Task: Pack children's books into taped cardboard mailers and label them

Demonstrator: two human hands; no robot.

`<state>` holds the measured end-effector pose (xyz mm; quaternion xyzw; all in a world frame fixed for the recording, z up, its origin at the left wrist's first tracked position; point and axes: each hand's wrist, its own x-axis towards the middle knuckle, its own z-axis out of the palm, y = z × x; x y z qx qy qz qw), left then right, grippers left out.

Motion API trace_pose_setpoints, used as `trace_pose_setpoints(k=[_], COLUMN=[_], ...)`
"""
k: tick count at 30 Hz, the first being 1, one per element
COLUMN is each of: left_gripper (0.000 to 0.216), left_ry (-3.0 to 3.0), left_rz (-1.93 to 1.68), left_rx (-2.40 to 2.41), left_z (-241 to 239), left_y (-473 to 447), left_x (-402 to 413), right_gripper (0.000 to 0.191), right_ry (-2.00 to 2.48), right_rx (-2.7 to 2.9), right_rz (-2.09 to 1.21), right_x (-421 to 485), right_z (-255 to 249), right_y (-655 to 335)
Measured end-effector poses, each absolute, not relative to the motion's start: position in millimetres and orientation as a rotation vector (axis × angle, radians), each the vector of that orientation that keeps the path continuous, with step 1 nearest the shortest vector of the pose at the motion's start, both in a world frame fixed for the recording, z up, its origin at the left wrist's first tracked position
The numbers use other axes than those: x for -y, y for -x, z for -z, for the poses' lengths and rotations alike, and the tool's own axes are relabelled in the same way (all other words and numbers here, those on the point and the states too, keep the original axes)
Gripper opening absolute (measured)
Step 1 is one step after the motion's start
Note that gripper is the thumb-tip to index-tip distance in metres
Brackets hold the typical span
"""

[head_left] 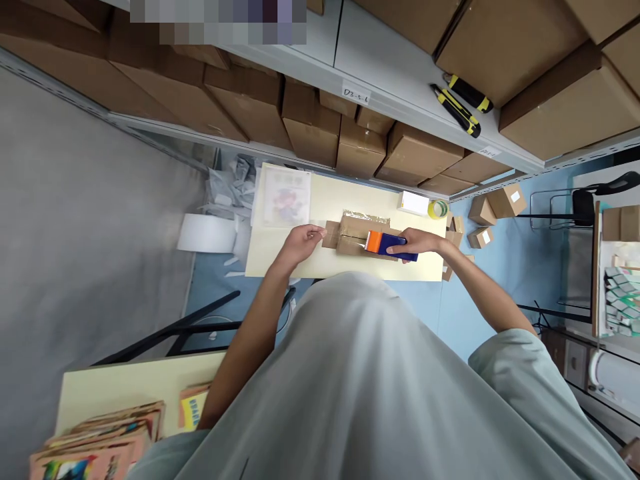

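A small cardboard box (356,230) lies on the pale yellow table (300,260), with clear tape across its top. My right hand (417,241) is closed round an orange and blue tape dispenser (387,243) that rests on the box's right part. My left hand (300,241) is at the box's left end, fingers curled against its open flap (331,234). A strip of tape runs from the dispenser toward the left.
A printed sheet in a clear sleeve (286,197), a white packet (415,202) and a roll of tape (438,209) lie on the table. Shelves of cartons (310,127) stand behind. Two yellow-black utility knives (461,101) lie on the shelf. Picture books (100,447) sit on a nearer table.
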<state>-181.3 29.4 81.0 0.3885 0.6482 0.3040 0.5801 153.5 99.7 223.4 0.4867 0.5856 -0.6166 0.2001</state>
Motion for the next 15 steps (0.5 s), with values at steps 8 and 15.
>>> trace_pose_setpoints(k=[8,15], left_gripper=[0.037,0.046], left_ry=[-0.799,-0.643], left_rz=[-0.684,-0.558], left_rx=[-1.486,-1.409], left_z=[-35,-8], left_y=[174,148], left_x=[-45,-47], right_gripper=[0.068,0.067], right_ry=[-1.387,-1.370], right_rx=[-1.610,-1.597], right_rz=[1.632,1.559], right_x=[-112,-112], right_z=[-189,-179], right_y=[-146,-138])
